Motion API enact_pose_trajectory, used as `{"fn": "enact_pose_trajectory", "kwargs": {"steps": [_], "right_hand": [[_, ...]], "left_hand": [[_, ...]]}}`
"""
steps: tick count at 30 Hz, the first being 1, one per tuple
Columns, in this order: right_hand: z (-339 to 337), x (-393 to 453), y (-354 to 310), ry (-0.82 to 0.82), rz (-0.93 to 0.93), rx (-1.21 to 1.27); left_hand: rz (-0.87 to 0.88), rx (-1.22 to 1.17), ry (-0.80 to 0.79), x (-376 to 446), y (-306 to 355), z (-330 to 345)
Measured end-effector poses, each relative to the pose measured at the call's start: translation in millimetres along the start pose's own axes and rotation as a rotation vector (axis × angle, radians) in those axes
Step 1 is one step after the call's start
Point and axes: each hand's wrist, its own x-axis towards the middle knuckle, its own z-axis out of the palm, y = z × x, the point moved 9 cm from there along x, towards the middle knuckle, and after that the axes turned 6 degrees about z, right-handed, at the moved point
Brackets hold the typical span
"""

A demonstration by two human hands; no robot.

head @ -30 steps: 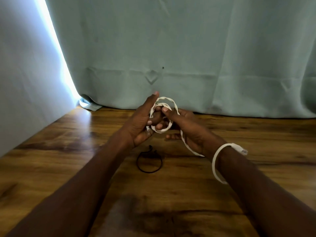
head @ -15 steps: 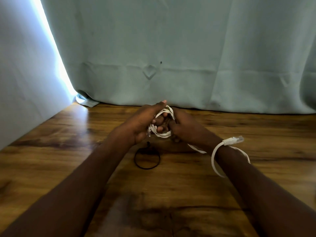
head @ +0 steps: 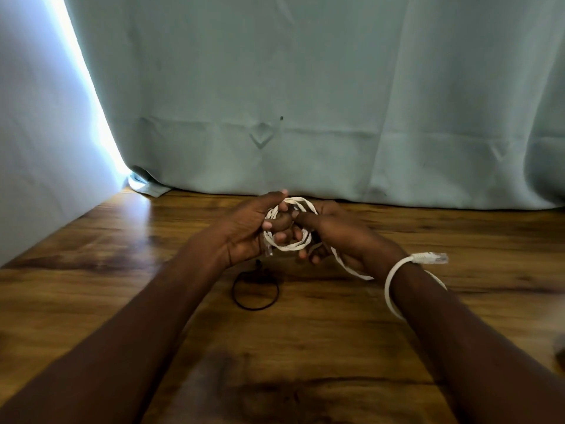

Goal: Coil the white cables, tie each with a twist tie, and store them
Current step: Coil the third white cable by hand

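A flat white cable (head: 289, 246) is wound into a small coil between both hands, above the wooden table (head: 305, 347). My left hand (head: 247, 231) grips the coil's left side, thumb over the top loops. My right hand (head: 339, 237) holds the right side, its index finger pointing into the coil. The cable's free tail runs under my right wrist and loops around it, ending in a clear plug (head: 431, 257). A black twist tie (head: 255, 290), bent into a ring, lies on the table just below my left hand.
A pale green curtain (head: 305, 102) hangs along the table's far edge. A white wall (head: 39, 148) borders the left side, with bright light in the gap between it and the curtain.
The coil has grown tighter and the hands have drawn together on it. The tail around my right wrist has shifted, and its plug now sticks out to the right.
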Motion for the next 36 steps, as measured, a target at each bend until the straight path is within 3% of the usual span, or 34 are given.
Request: {"fn": "enact_pose_trajectory", "kwargs": {"steps": [3,7,11,14,17,20,22,25,29,32,36], "right_hand": [[-2.6,0.9,6.4,-0.053,0.025,0.031],[-24.0,7.3,-3.5,0.16,-0.072,0.013],[-41.7,-0.6,-2.3,0.262,-0.121,-0.123],[-29.8,3.3,4.0,0.214,-0.136,-0.471],[-1.2,13.9,-2.2,0.126,-0.273,-0.858],[29.0,13.1,-1.8,-0.041,-0.355,-0.929],[46.4,7.9,-3.2,-0.126,-0.371,-0.99],[58.5,-6.2,-15.3,-0.185,-0.391,-1.024],[53.2,-26.1,-25.8,-0.274,-0.234,-0.641],[51.9,-34.3,-32.0,-0.372,-0.193,-0.513],[33.4,-34.2,-38.0,-0.302,-0.068,-0.246]], "left_hand": [[0.012,0.092,0.06,-1.0,-0.1,-7.0],[-0.017,0.032,0.055,-3.2,-0.3,-7.5],[0.066,-0.388,-0.02,-1.0,19.9,-3.2],[0.262,-0.697,0.146,3.3,43.3,-38.2],[0.395,-0.877,0.33,-2.1,52.1,-84.3],[0.519,-0.964,0.4,-10.4,59.3,-106.3],[0.574,-0.751,0.412,-10.8,64.3,-101.6],[0.589,-0.227,0.487,-11.2,65.1,-78.1],[0.611,0.276,0.377,-15.0,69.6,-28.5],[0.61,0.562,0.341,-16.7,59.5,-13.3],[0.613,0.715,0.252,-15.0,55.3,-7.3]]}}
